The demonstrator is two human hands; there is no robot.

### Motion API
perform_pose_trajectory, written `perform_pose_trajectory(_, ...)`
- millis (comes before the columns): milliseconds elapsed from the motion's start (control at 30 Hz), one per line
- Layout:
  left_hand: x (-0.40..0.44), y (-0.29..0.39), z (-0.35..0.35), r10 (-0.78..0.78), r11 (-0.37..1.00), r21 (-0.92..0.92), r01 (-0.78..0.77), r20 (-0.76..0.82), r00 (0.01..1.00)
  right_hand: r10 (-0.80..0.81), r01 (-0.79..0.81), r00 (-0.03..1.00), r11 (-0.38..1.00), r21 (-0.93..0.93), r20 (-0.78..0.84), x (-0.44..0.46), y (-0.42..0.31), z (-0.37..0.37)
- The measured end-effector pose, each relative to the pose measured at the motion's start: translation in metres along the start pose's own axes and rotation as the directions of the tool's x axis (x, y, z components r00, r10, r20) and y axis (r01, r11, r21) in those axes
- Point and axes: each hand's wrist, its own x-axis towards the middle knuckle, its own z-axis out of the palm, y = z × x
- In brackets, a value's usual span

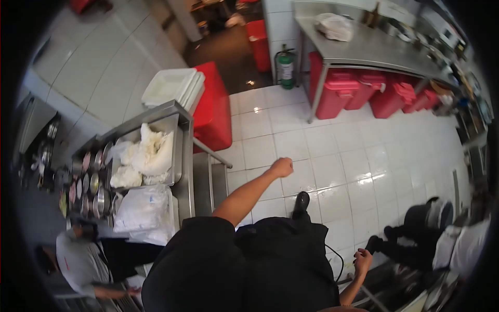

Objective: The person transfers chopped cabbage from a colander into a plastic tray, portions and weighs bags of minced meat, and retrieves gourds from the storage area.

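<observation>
At far left, a person in a light shirt (pixel 78 265) stands by a counter with small round metal containers (pixel 101 202), too blurred to count or to tell all their contents. Beside them, one metal tray (pixel 178 156) holds a soft white mass (pixel 153 156); just below is one plastic-wrapped bundle (pixel 143 212). White containers (pixel 169 86) stand stacked against one red box (pixel 214 112). The left hand (pixel 282 167), curled nearly shut, is over the tiled floor (pixel 332 171), near one dark shoe (pixel 301 203); I cannot tell whether it holds anything. Beyond stands one green cylinder (pixel 286 67). A metal table (pixel 364 52) bears a pale bag (pixel 333 26), with at least four red bins (pixel 392 99) beneath. The right hand (pixel 362 260), fingers loosely bent, is near a black cable (pixel 341 260); its contents are unclear. At right, another person (pixel 462 247) is beside a dark tub (pixel 417 216).
</observation>
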Motion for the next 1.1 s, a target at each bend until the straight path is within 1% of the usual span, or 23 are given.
perform_pose_trajectory(67,0.021,-0.039,-0.026,-0.1,0.991,0.093,0.1,-0.003,0.995,0.006,-0.006,1.0,1.0,-0.017,0.018,0.036,-0.045,-0.008)
perform_pose_trajectory(100,0.025,-0.049,-0.045,-0.148,0.987,0.046,0.151,-0.077,0.986,-0.062,0.062,0.998,0.997,-0.038,0.001,0.073,-0.053,-0.009)
perform_pose_trajectory(133,0.022,-0.06,-0.063,-0.2,0.979,0.003,0.202,-0.142,0.97,-0.171,0.177,0.984,0.974,-0.142,0.051,0.114,-0.07,-0.012)
perform_pose_trajectory(167,0.017,-0.065,-0.084,-0.25,0.968,-0.048,0.245,-0.199,0.948,-0.172,0.176,0.984,0.965,-0.194,0.036,0.152,-0.093,-0.009)
perform_pose_trajectory(200,0.012,-0.07,-0.105,-0.3,0.954,-0.098,0.284,-0.258,0.918,-0.329,0.336,0.941,0.888,-0.314,0.077,0.198,-0.114,-0.004)
perform_pose_trajectory(267,0.009,-0.09,-0.14,-0.35,0.936,-0.161,0.312,-0.338,0.874,-0.417,0.427,0.902,0.834,-0.348,0.107,0.259,-0.206,0.029)
perform_pose_trajectory(300,0.007,-0.092,-0.16,-0.444,0.889,-0.3,0.345,-0.39,0.807,-0.513,0.535,0.841,0.739,-0.409,0.173,0.283,-0.259,0.049)
perform_pose_trajectory(333,0.008,-0.096,-0.179,-0.535,0.828,-0.434,0.354,-0.425,0.731,-0.618,0.648,0.755,0.655,-0.389,0.218,0.29,-0.316,0.075)
perform_pose_trajectory(367,0.012,-0.106,-0.194,-0.558,0.812,-0.459,0.36,-0.431,0.709,-0.603,0.66,0.751,0.668,-0.346,0.268,0.29,-0.376,0.104)
perform_pose_trajectory(400,0.014,-0.119,-0.208,-0.563,0.813,-0.489,0.316,-0.52,0.643,-0.585,0.666,0.745,0.682,-0.303,0.32,0.286,-0.428,0.136)
perform_pose_trajectory(433,0.02,-0.132,-0.224,-0.561,0.819,-0.507,0.271,-0.604,0.566,-0.635,0.735,0.672,0.635,-0.237,0.381,0.281,-0.47,0.17)
perform_pose_trajectory(467,0.027,-0.142,-0.243,-0.582,0.805,-0.525,0.275,-0.609,0.539,-0.681,0.796,0.587,0.582,-0.163,0.437,0.278,-0.509,0.205)
perform_pose_trajectory(533,0.048,-0.161,-0.277,-0.568,0.823,-0.512,0.246,-0.734,0.373,-0.754,0.895,0.415,0.439,-0.081,0.509,0.28,-0.559,0.286)
perform_pose_trajectory(567,0.061,-0.173,-0.289,-0.59,0.808,-0.532,0.254,-0.727,0.353,-0.749,0.935,0.308,0.352,-0.042,0.587,0.274,-0.58,0.322)
perform_pose_trajectory(600,0.075,-0.184,-0.303,-0.621,0.78,-0.55,0.297,-0.739,0.261,-0.73,0.965,0.195,0.262,0.005,0.655,0.263,-0.599,0.351)
perform_pose_trajectory(633,0.092,-0.198,-0.332,-0.629,0.761,-0.561,0.325,-0.761,0.159,-0.719,0.956,0.18,0.288,0.051,0.671,0.241,-0.619,0.379)
perform_pose_trajectory(667,0.104,-0.21,-0.354,-0.645,0.747,-0.583,0.32,-0.752,0.135,-0.693,0.943,0.173,0.321,0.085,0.7,0.22,-0.629,0.397)
perform_pose_trajectory(733,0.118,-0.23,-0.393,-0.73,0.619,-0.659,0.427,-0.683,0.005,-0.572,0.927,0.189,0.371,0.047,0.798,0.201,-0.645,0.433)
perform_pose_trajectory(800,0.12,-0.257,-0.424,-0.765,0.568,-0.7,0.433,-0.643,-0.035,-0.528,0.905,0.191,0.421,0.059,0.828,0.186,-0.661,0.458)
perform_pose_trajectory(867,0.122,-0.299,-0.448,-0.728,0.383,-0.687,0.618,-0.636,-0.256,-0.524,0.916,0.172,0.397,0.061,0.834,0.194,-0.672,0.483)
perform_pose_trajectory(1000,0.102,-0.372,-0.473,-0.74,0.102,-0.668,0.737,-0.546,-0.392,-0.433,0.926,0.138,0.376,0.04,0.891,0.199,-0.722,0.539)
perform_pose_trajectory(1067,0.096,-0.4,-0.477,-0.733,0.04,-0.619,0.784,-0.552,-0.398,-0.456,0.938,0.026,0.319,0.136,0.889,0.192,-0.76,0.581)
perform_pose_trajectory(1100,0.093,-0.404,-0.478,-0.737,0.035,-0.594,0.804,-0.559,-0.381,-0.48,0.94,-0.061,0.268,0.213,0.875,0.189,-0.777,0.609)
